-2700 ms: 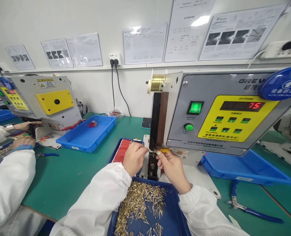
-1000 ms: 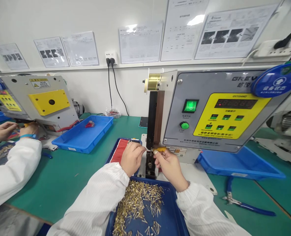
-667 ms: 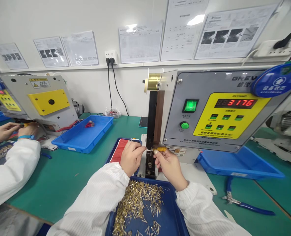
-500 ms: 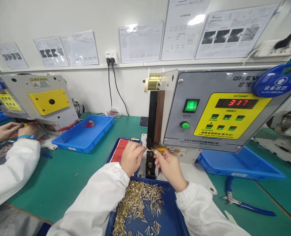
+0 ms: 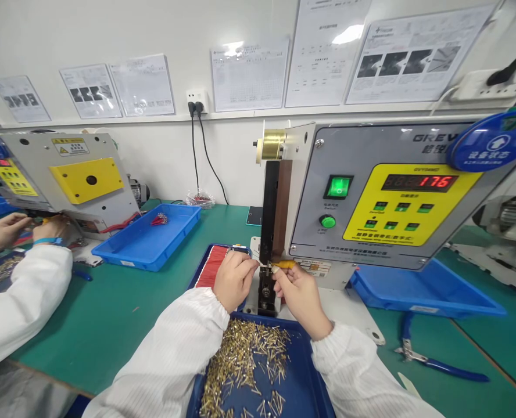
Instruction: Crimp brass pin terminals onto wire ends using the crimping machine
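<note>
- Left hand (image 5: 235,282): pinched a thin brass pin (image 5: 264,265), held level.
- Right hand (image 5: 302,309): gripped a yellow wire (image 5: 285,265), level, its end just beside the pin.
- Loose brass pins (image 5: 249,366): heaped criss-cross in a blue tray (image 5: 299,371) below the hands.

Crimping machine (image 5: 397,203), LED counter (image 5: 419,182): lone 75 replaced by 176 (digits part-lit, reading unsteady across frames). Right hand (image 5: 301,307): yellow wire bundle (image 5: 284,265) drawn in closer to the machine. Co-worker's hands (image 5: 7,230): now side by side. Blue-handled pliers (image 5: 82,276): mostly hidden behind the co-worker's white sleeve (image 5: 31,284)
</note>
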Available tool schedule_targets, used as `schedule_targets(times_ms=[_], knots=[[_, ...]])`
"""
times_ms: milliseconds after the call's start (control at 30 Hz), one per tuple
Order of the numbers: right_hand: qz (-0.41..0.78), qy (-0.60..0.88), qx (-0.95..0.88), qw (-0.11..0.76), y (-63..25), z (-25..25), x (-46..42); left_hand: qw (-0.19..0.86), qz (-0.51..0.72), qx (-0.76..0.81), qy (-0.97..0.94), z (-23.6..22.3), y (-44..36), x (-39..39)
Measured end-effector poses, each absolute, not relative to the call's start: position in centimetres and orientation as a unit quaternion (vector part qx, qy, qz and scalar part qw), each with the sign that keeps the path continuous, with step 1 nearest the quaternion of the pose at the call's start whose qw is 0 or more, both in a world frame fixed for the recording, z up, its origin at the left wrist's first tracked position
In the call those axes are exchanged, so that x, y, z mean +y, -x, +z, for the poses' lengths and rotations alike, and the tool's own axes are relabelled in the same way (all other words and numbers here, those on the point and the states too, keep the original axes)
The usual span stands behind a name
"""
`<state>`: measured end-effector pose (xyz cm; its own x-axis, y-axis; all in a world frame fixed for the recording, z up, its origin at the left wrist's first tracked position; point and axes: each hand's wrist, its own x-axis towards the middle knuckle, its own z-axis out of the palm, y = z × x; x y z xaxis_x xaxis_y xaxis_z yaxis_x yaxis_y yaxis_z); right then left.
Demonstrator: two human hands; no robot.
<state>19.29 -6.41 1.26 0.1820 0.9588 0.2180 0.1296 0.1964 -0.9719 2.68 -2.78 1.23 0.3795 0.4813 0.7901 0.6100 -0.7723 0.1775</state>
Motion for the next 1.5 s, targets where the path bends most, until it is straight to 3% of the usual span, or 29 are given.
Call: schedule_targets(times_ms=[533, 833, 1167, 1367, 1500], knots=[[0.364, 0.523, -0.535, 0.555, -19.2, 1.5, -6.3, 0.056, -0.459, -0.339, 0.819, 1.3, -2.8, -2.9], [0.259, 0.608, -0.66, 0.357, -26.4, 2.4, -6.6, -0.09, -0.468, -0.397, 0.785, -0.2, -2.7, -2.0], [0.114, 0.649, -0.71, 0.248, -28.6, 0.6, -7.4, -0.086, -0.456, -0.407, 0.787, -0.4, -3.0, -2.1], [0.038, 0.636, -0.728, 0.255, -26.5, 1.5, -8.5, -0.087, -0.449, -0.407, 0.791, -0.7, -3.0, -1.9], [0.071, 0.524, -0.835, 0.153, -23.1, 2.3, -10.8, -0.092, -0.443, -0.411, 0.791, -0.7, -3.0, -1.9]])
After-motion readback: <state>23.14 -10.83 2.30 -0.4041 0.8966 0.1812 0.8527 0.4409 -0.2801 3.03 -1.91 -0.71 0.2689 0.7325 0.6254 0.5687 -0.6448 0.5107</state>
